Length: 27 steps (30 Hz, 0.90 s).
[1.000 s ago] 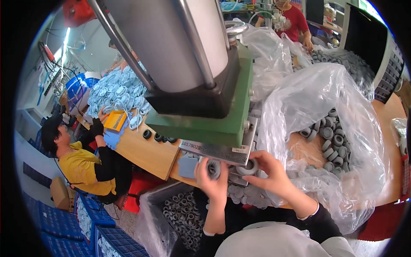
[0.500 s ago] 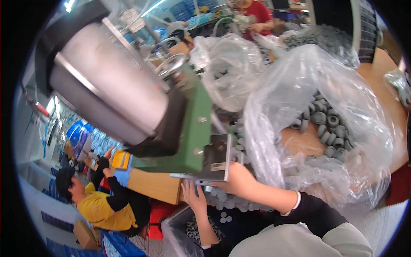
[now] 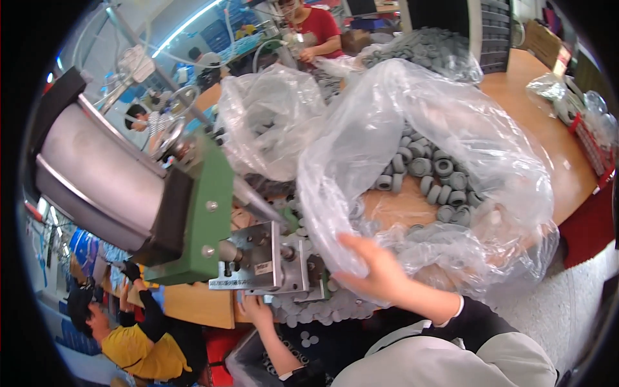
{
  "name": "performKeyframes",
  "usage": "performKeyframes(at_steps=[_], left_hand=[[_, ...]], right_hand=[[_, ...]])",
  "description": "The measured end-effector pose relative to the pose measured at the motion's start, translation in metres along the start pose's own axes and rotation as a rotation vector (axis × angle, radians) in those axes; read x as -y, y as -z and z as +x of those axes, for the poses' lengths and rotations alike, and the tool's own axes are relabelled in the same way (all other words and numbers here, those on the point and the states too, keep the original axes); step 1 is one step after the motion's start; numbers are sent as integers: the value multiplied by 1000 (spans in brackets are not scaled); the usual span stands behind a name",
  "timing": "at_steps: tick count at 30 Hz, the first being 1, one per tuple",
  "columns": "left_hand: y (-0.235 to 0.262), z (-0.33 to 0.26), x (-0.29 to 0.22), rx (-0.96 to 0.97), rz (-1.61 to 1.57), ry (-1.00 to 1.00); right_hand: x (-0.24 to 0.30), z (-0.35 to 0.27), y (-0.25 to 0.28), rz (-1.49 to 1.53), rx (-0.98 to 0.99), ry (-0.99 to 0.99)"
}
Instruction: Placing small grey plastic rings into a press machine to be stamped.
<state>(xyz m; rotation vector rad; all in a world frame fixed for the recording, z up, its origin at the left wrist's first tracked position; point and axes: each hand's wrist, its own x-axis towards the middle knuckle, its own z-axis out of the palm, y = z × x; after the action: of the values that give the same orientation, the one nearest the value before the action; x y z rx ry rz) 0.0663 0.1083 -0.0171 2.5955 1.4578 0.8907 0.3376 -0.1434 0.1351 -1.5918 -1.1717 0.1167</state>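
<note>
My right hand (image 3: 376, 269) is open, fingers stretched out, at the near left edge of a clear plastic bag (image 3: 342, 109). Thick grey ring-shaped parts (image 3: 420, 168) lie inside that bag. To the left, my left hand (image 3: 256, 311) is at the lower edge of a metal fixture (image 3: 258, 274) on a green press (image 3: 209, 213). Its visible fingers look stretched out and apart, with the tips partly hidden by the fixture. Pale round discs (image 3: 322, 311) are heaped beside it, under the fixture. I see nothing held in my right hand.
The press's large grey cylinder (image 3: 103, 174) leans across the left side. Behind stand another plastic bag (image 3: 264, 135) and a pile of grey parts (image 3: 419, 48). A person in yellow (image 3: 145, 348) works at the lower left; another in red (image 3: 316, 29) is at the back.
My right hand has come away from the metal fixture and moved to the bag's edge, its fingers opening out. The view has shifted, so the press appears further left. My left hand stays by the fixture.
</note>
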Motion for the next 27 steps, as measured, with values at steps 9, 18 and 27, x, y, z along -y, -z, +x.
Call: performKeyframes(at_steps=[9,18,27], left_hand=[[6,-5,-49,-320,-775,292],[71,63,-199,-441,-1019,122],[66,16,-177,-483,-609,141]], right_hand=[[-148,44,91,-536,22,-250],[-163,69,81,-699,3,-217],[9,29,17,285,246,-91]])
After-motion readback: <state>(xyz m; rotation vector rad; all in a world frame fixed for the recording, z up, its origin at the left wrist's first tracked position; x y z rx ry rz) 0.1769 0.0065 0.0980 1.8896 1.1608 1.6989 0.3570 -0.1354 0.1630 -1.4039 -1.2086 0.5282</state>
